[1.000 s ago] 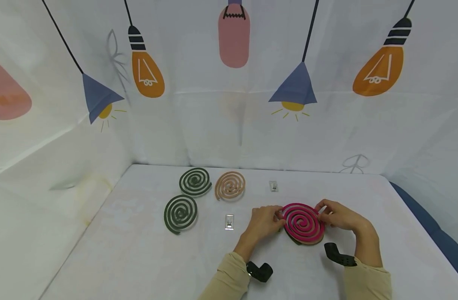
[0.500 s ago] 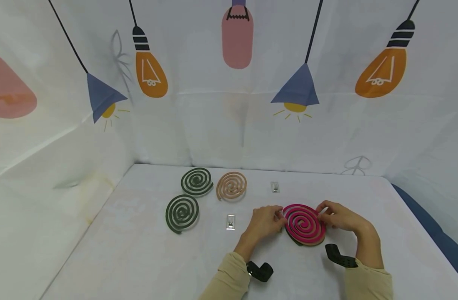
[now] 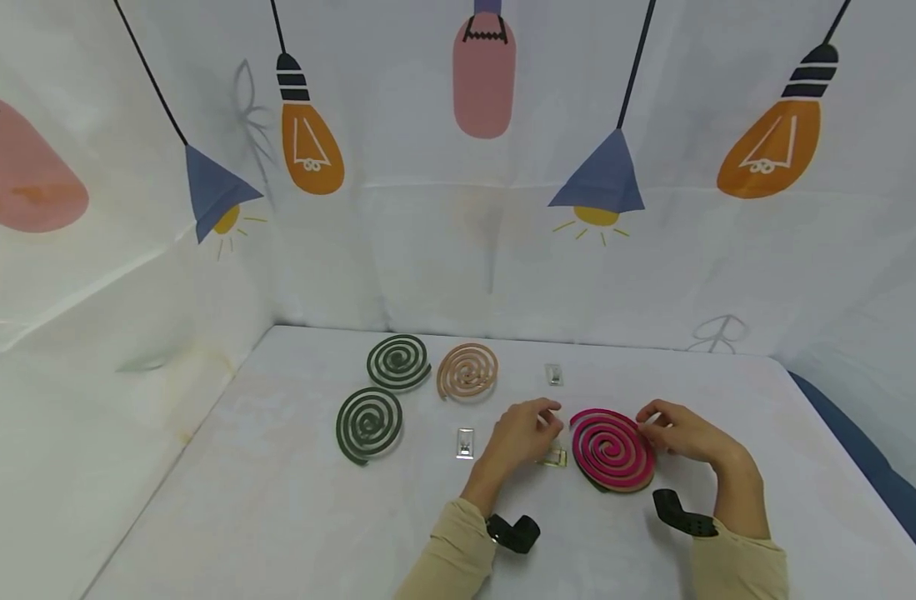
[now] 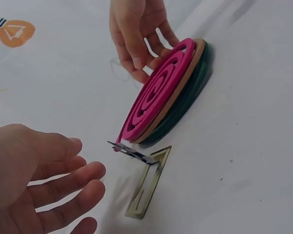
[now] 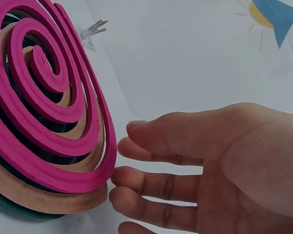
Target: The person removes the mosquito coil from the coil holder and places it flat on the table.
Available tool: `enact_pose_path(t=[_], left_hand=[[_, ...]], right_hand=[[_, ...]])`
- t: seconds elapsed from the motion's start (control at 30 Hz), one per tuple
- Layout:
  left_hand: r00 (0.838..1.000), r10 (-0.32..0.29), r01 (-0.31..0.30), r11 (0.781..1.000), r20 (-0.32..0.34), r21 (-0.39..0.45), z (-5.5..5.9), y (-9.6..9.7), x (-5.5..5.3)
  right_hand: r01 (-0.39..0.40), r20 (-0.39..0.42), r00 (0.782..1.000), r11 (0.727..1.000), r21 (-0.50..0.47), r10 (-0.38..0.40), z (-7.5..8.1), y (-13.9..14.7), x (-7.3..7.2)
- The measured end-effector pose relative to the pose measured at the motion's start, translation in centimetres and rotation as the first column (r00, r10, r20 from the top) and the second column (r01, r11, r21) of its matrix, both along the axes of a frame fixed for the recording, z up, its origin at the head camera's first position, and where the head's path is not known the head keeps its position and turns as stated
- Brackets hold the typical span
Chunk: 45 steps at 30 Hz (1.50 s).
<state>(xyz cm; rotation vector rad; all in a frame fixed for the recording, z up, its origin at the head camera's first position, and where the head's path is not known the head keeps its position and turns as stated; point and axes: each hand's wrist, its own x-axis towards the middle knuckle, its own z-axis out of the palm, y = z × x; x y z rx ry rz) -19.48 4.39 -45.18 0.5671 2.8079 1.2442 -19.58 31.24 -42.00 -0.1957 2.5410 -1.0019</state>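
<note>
Loosely, left fingers [image 4: 85,199] and right fingers [image 5: 154,209] spread above white table [image 3: 277,492], lamp-printed sheet [image 3: 427,250] behind.

Worktop [image 3: 255,500]: one. Loose green coils [image 3: 398,362] [image 3: 368,425]: two; loose brown coil [image 3: 468,372]: one. Stacked pink coil [image 3: 611,450]: one; stacked brown coil [image 5: 63,204]: one; stacked green coil [image 4: 185,103]: one. Coils in sight in total: six. Metal stands [image 3: 465,443] [image 3: 554,374] [image 3: 559,458]: three. Wrist cameras [image 3: 513,533] [image 3: 683,514]: two. Printed, in head view: blue lamps [image 3: 219,190] [image 3: 602,179], two; orange bulbs [image 3: 312,150] [image 3: 771,150], two; pink bulbs [image 3: 484,83] [image 3: 30,171], two.
</note>
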Motion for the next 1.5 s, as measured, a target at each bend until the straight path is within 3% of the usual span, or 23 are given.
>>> enact_pose_path(t=[0.33,0.67,0.87,1.2,1.5], left_hand=[[0.999,0.027,-0.026,0.999,-0.023,0.039,0.4,-1.0,-0.6],[0.997,0.066,-0.063,0.994,-0.037,0.085,0.8,-2.1,-0.8],[0.998,0.051,-0.047,0.995,-0.043,0.085,1.5,-2.7,-0.8],[0.987,-0.011,0.027,0.995,-0.159,0.098,2.9,-3.8,-0.9],[0.976,-0.041,0.056,0.996,-0.216,0.068,3.3,-6.8,-0.6]], right_hand=[[0.036,-0.099,0.995,0.997,0.065,-0.029,0.3,-0.8,-0.1],[0.061,-0.241,0.97,0.995,0.077,-0.041,0.6,-1.4,-0.2],[0.076,-0.282,0.957,0.996,0.052,-0.059,0.6,-2.1,-0.3],[0.053,-0.413,0.91,0.999,0.002,-0.048,0.9,-4.1,-0.7],[0.002,-0.453,0.891,1.0,-0.03,-0.015,1.1,-6.5,-0.5]])
